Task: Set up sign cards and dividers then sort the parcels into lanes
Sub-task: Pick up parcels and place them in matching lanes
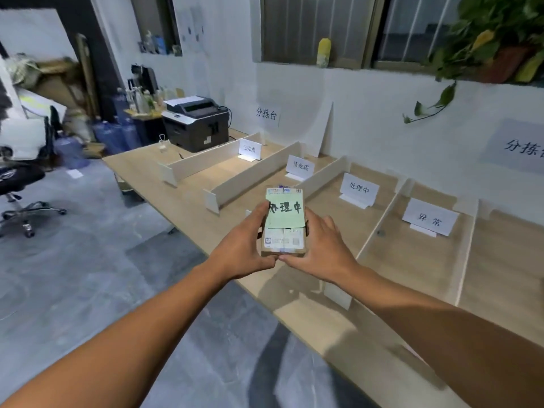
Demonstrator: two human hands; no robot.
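While a taped cardboard parcel (284,231) is held above the near edge of the wooden table (182,189), set-up is judged done: four sign cards are stood up, 已完成 (250,149) at eleven o'clock from the parcel, 待处理 (300,166) at twelve, 处理中 (359,188) at two and 异常 (429,220) at three, and white dividers (256,175) are laid between them as lane walls. Sorting is judged barely begun, since no parcel is seen lying in any lane in view. The parcel is gripped from both sides: the left hand (247,245) is curled round its left edge, and the right hand (321,245) is pressed to its right edge with fingers slightly spread. A green note (285,216) on top is marked 处理中, so the two-o'clock lane is taken as its place.
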